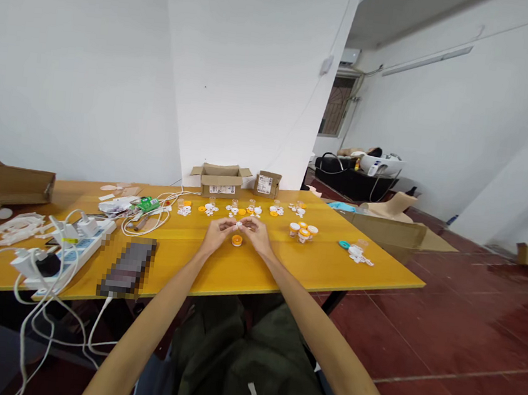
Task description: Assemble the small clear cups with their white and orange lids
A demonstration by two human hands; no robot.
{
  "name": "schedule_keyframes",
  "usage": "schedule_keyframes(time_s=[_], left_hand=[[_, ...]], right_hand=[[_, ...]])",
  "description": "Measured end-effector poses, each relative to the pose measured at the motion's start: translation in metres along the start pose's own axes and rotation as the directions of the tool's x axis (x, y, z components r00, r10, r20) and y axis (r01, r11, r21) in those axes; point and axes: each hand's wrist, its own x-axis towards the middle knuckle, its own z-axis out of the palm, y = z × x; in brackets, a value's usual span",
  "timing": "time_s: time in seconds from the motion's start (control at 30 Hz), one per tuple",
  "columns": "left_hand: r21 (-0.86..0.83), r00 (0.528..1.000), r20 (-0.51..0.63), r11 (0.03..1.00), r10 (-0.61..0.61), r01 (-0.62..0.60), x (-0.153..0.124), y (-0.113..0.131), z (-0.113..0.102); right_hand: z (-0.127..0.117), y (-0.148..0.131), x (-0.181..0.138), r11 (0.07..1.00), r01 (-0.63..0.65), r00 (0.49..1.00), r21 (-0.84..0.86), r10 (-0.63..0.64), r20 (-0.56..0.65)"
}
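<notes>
My left hand and my right hand meet above the yellow table, fingertips pinched together on a small white piece. The piece is too small to name more exactly. Just below it on the table lies an orange round lid. Behind my hands stand several small clear cups, with white pieces and orange or white lids around them. To the right of my right hand is a group of lidded jars, some lids white, some orange.
A teal ring lies by white pieces at the table's right. On the left are a power strip with cables, a phone and a green packet. Cardboard boxes stand at the back against the wall.
</notes>
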Motion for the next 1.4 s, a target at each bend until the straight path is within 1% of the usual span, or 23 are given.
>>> schedule_keyframes(time_s=[0.13,0.37,0.63,0.93,1.4], left_hand=[[-0.025,1.000,-0.002,0.999,-0.026,0.026,0.000,0.002,0.001],[-0.029,1.000,-0.011,0.999,-0.030,0.029,0.000,-0.001,0.000],[-0.060,0.999,-0.015,0.998,-0.038,0.037,0.002,-0.006,-0.001],[-0.061,0.998,-0.024,0.997,-0.054,0.053,0.001,-0.003,-0.002],[-0.051,0.998,-0.016,0.997,-0.057,0.056,0.002,-0.006,-0.004]], right_hand=[[0.000,0.002,0.000,0.999,0.032,0.999,-0.032,-0.033,-0.001],[-0.001,0.000,-0.001,0.993,0.072,0.997,-0.096,-0.070,0.024],[0.001,-0.002,-0.003,0.996,0.031,0.999,-0.085,-0.028,0.030],[0.002,-0.005,-0.003,0.999,-0.021,0.997,-0.034,0.023,0.073],[0.001,-0.012,-0.002,0.999,-0.038,0.994,-0.013,0.039,0.104]])
